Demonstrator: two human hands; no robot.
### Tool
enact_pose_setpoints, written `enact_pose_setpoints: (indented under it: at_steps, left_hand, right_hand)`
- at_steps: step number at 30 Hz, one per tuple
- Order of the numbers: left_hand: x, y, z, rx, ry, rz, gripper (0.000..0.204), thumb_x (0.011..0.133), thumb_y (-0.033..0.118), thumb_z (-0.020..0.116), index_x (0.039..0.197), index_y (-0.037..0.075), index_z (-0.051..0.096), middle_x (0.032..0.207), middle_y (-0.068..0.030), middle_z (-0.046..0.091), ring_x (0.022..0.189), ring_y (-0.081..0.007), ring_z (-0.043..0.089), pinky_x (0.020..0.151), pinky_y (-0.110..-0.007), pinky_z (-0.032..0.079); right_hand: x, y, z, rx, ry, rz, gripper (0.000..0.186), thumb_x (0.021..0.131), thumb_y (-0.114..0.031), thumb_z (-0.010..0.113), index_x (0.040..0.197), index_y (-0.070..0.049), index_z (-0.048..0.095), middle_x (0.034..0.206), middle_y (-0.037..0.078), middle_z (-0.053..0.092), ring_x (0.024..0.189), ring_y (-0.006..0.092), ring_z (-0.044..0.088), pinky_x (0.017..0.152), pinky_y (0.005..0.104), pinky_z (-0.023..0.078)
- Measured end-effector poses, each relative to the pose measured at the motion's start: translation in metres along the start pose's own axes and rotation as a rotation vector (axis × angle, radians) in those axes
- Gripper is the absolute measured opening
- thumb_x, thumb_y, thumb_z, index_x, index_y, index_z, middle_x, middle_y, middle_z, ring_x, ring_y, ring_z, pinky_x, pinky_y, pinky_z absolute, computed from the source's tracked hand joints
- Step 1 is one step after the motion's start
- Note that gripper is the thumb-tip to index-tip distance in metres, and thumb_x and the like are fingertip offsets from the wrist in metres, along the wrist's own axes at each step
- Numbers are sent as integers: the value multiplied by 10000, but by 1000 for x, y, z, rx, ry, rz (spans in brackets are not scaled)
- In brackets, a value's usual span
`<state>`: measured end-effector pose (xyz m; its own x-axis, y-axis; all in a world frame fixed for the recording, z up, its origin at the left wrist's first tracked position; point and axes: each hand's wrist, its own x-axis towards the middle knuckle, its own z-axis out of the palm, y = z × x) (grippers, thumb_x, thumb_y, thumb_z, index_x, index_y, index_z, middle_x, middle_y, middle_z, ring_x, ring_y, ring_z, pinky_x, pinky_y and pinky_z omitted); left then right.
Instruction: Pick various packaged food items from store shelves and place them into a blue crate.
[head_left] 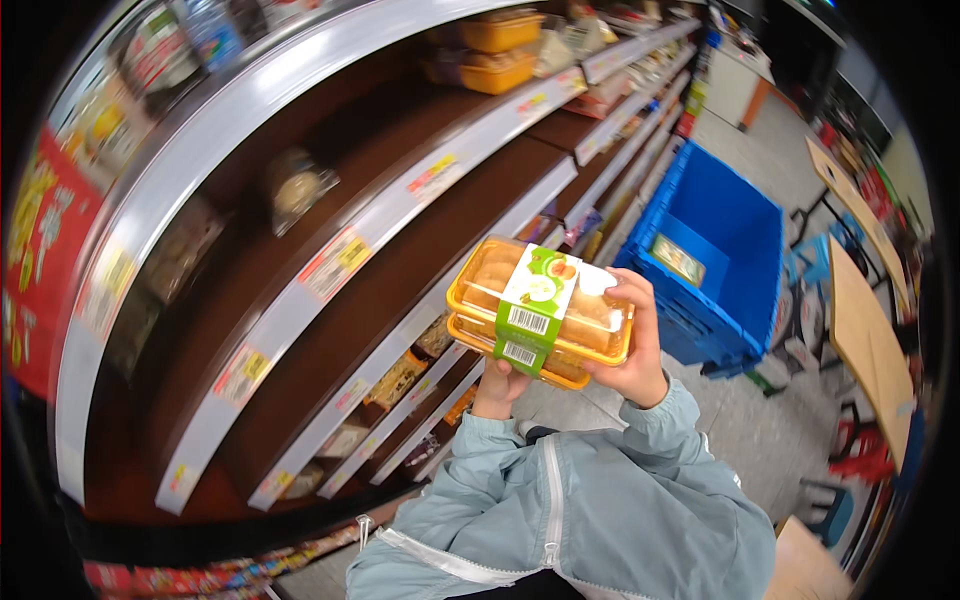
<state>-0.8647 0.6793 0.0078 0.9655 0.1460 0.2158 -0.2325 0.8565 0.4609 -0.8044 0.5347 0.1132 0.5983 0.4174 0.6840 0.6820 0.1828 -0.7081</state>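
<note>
Between my hands, in front of my chest, are two stacked packs of round pastries (590,325), each a yellow tray with a clear lid and a green and white label. My right hand (640,345) grips their right end, its fingers bent over the lid and its thumb low on the side. From below, my left hand (502,388) holds the front left part; most of its fingers are hidden behind the trays. The packs are tilted, with the tops and front labels facing me.
Tall brown shelving (400,250) with white price rails fills the left side. Yellow packs (500,70) sit on an upper shelf, and a small bagged item (297,188) lies nearer. To the right, an open blue crate (735,225) holds one flat package (678,260). Wooden tabletops (865,340) stand beyond.
</note>
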Motion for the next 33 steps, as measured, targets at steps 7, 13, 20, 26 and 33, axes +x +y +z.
enact_pose_setpoints:
  at_steps: [7, 13, 20, 26, 33]
  left_hand:
    - [-8, -34, -15, 93, -47, -163, 866, 515, 391, 731, 1208, 84, 312, 1194, -56, 391, 1091, -206, 385, 910, -364, 343]
    - [0, -47, -15, 87, -151, -242, 832, 531, 357, 734, 1201, 79, 326, 1189, -58, 402, 1090, -207, 389, 916, -367, 333]
    - [28, -72, 0, 240, -129, -182, 790, 548, 391, 714, 1182, 84, 356, 1163, -46, 424, 1071, -217, 402, 901, -391, 333]
    - [79, -123, 15, 155, -92, -203, 709, 561, 272, 731, 1147, 65, 390, 1108, -45, 471, 993, -203, 469, 820, -341, 408]
    - [155, -203, 58, 231, 74, -57, 728, 653, 456, 611, 1195, 76, 310, 1178, -79, 394, 1056, -224, 418, 864, -360, 390]
  right_hand:
    - [-51, -12, -33, -105, -2, 203, 792, 549, -173, 713, 1167, -92, 224, 1224, 180, 185, 1165, 301, 211, 940, 358, 205]
    - [-62, -22, -55, -44, -65, 274, 902, 573, -272, 707, 1226, -78, 115, 1272, 242, 45, 1218, 354, -94, 960, 440, 74]
    - [-58, 12, -102, 37, -75, 210, 990, 538, -494, 683, 1233, -82, 109, 1288, 246, -24, 1220, 348, -64, 958, 445, 81]
    - [-46, 53, -159, 200, 67, 272, 741, 717, -530, 475, 1221, -76, 178, 1293, 224, 0, 1224, 312, -16, 964, 410, 80]
    - [-28, 106, -237, 25, 85, 177, 661, 688, -358, 592, 1182, -120, 223, 1261, 237, 55, 1194, 379, 52, 941, 445, 163]
